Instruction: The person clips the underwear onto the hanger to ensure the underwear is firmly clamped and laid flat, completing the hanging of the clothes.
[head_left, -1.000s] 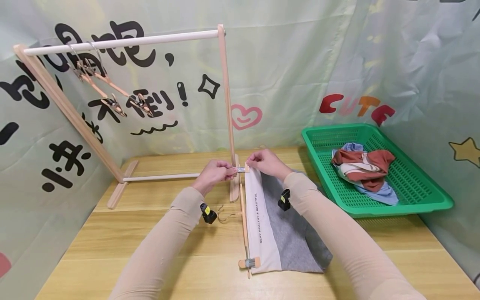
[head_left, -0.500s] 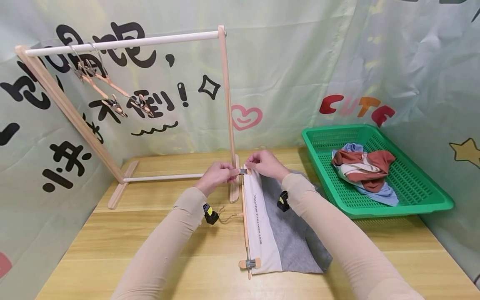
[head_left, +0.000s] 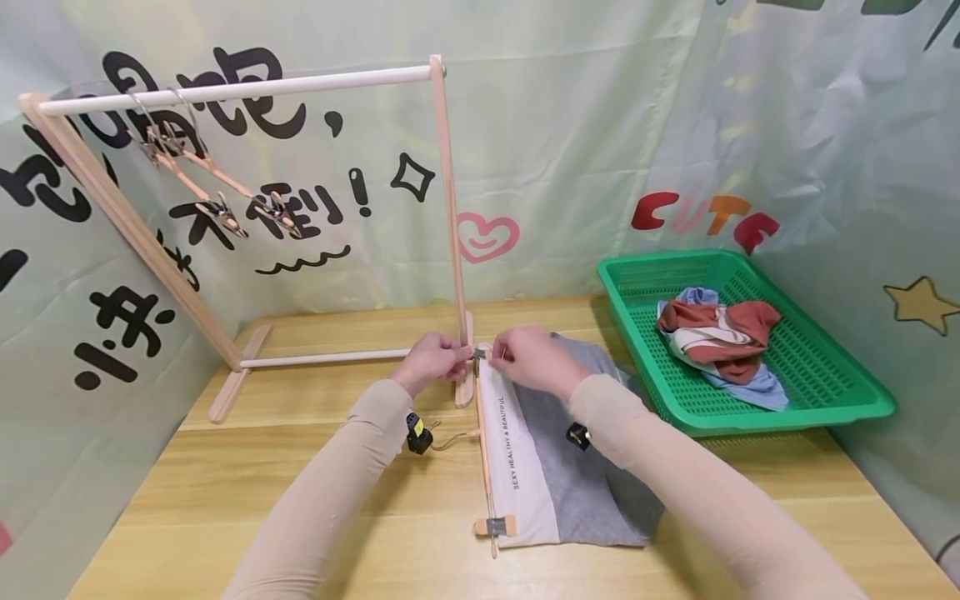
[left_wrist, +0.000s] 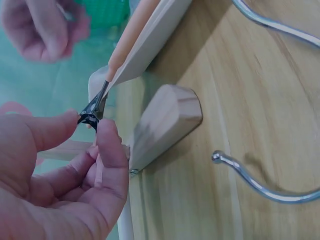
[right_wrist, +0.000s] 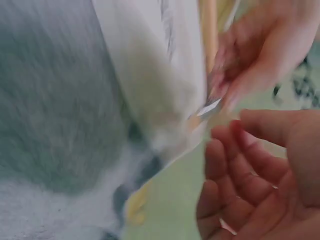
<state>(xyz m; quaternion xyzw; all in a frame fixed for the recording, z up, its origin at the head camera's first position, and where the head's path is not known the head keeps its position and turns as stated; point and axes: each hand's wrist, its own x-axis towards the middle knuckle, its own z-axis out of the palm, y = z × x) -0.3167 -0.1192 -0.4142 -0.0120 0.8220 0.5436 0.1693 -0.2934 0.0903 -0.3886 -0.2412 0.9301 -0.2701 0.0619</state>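
A pale green cloth wall (head_left: 562,150) with black writing and bright pictures fills the top of the frame. Below it is a light wooden desk (head_left: 187,500). A big rack made of pale wood with white bars (head_left: 300,85) stands at the left, and two thin wooden hangers (head_left: 227,177) hang from its top bar. A green plastic basket with little holes (head_left: 787,419) sits at the right. Two tan sleeves (head_left: 322,492) reach in from the bottom.

A grey cloth garment with a white band (head_left: 573,450) lies on the desk, just right of the middle of the frame. The band has small dark letters. Red, white and blue clothes (head_left: 742,333) are bunched up in the basket.

A thin wooden hanger with a wire hook (head_left: 482,417) lies along the band, its hook pointing left. The right hand (head_left: 536,360) is close to the garment's top corner, fingers loosely bent, holding nothing. The left hand (head_left: 433,362) pinches a dark metal clip (left_wrist: 93,112) at the hanger's top end. A matching clip with wood ends (head_left: 495,527) grips the band at the bottom corner.
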